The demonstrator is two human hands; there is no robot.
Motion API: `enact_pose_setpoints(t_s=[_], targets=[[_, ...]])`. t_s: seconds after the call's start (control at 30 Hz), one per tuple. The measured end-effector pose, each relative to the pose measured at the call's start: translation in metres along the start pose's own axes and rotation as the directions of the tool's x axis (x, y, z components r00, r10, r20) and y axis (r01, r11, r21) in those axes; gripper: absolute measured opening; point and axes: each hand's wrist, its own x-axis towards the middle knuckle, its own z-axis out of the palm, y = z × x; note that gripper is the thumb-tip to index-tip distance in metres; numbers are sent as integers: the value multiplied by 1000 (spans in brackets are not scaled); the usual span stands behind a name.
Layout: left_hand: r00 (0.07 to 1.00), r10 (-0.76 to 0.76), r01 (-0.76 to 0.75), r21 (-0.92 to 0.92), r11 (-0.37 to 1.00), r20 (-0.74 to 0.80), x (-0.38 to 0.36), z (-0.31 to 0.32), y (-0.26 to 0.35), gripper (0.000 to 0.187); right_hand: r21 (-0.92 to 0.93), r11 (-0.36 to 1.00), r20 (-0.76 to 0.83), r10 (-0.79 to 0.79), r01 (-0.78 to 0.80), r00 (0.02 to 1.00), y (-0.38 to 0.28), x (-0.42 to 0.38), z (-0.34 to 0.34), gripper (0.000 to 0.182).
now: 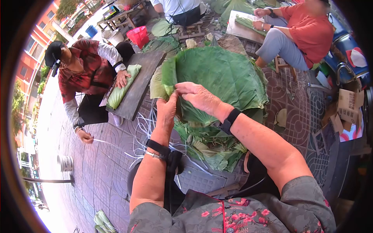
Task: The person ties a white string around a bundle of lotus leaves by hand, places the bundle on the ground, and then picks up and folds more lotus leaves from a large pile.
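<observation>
A broad green lotus leaf (pixel 221 73) lies spread on top of a stack in front of me, its left edge folded up into a narrow roll (pixel 169 73). At the lower end of that roll, my left hand (pixel 167 110) is closed on the leaf edge, thumb and fingers pinched together. My right hand (pixel 200 99) comes in from the right, its fingertips meeting the left hand's and pressed on the same edge. The palm side of the right hand is hidden. Below the stack hang torn leaf pieces (pixel 211 149).
White strips (pixel 145 134) trail beside my left forearm. At left, a person (pixel 87 70) presses a leaf bundle (pixel 123 87) on a dark board (pixel 149 64) and holds a strip. Another person in orange (pixel 297 33) works at upper right. A red basket (pixel 138 37) and cardboard boxes (pixel 347 105) stand around.
</observation>
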Motion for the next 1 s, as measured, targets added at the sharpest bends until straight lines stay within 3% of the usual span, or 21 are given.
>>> enact_pose_setpoints(t_s=[0.03, 0.1, 0.13, 0.17, 0.2, 0.23, 0.43, 0.5, 0.6, 0.63, 0.7, 0.73, 0.77, 0.8, 0.83, 0.87, 0.97, 1.0], targets=[[999, 8, -11, -84, 996, -35, 12, -12, -16, 34, -248, 969, -14, 11, -14, 1000, -5, -1, -4, 42], [986, -68, 48, -132, 990, -151, 15, -18, -15, 34, -682, 729, -48, 23, -50, 999, -21, -5, -17, 49], [973, -106, 74, -160, 984, -205, 16, -21, -14, 35, -835, 550, -53, -55, -14, 997, -21, -11, -22, 54], [962, -31, 2, -107, 994, -271, 25, -29, -27, 35, -942, 336, -41, -133, 6, 990, -20, -18, -29, 59], [956, -87, 48, -146, 988, -279, 32, -39, -38, 35, -995, 104, -14, -205, 7, 979, -20, -24, -37, 64], [948, -145, 95, -184, 978, -282, 32, -42, -41, 35, -986, 137, -102, -43, -96, 994, -22, -26, -48, 75], [915, -314, 216, -350, 912, -253, 34, -29, -48, 27, -922, 45, -373, 171, -386, 912, -34, -33, -85, 87], [933, -310, 209, -421, 882, -186, 36, -27, -43, 25, -889, 68, -424, 245, -452, 872, -41, -34, -101, 88], [917, -345, 254, -374, 892, -201, 44, -44, -66, 25, -864, 146, -422, 314, -483, 851, -42, -42, -137, 90], [896, -422, 356, -342, 870, -141, 40, -50, -63, 32, -859, 190, -406, 312, -475, 859, -42, -47, -147, 90], [843, -350, 335, -111, 936, -408, 41, -45, -67, 30, -854, 259, -378, 288, -452, 880, -32, -50, -159, 90], [804, -284, 342, 15, 940, -522, 38, -41, -63, 29, -864, 232, -382, 275, -447, 882, -30, -50, -159, 90], [876, 8, 154, 295, 943, -482, 33, -36, -50, 38, -875, 203, -385, 260, -440, 885, -31, -47, -157, 90], [868, 299, -34, 552, 833, -397, 27, -31, -38, 48, -886, 171, -386, 243, -431, 890, -33, -45, -155, 90], [826, 520, -127, 827, 548, -218, 18, -18, -14, 55, -898, 164, -372, 214, -408, 903, -35, -42, -152, 90], [758, 652, -187, 967, 173, 30, 12, -6, -1, 63, -910, 155, -357, 182, -385, 916, -37, -40, -148, 90], [846, 443, -331, 944, 1, 296, -2, 23, -5, 71, -904, 172, -354, 215, -392, 910, -39, -40, -142, 92], [908, 325, -325, 935, 144, 266, 0, 21, -19, 74, -895, 185, -358, 247, -406, 901, -39, -40, -140, 92]])
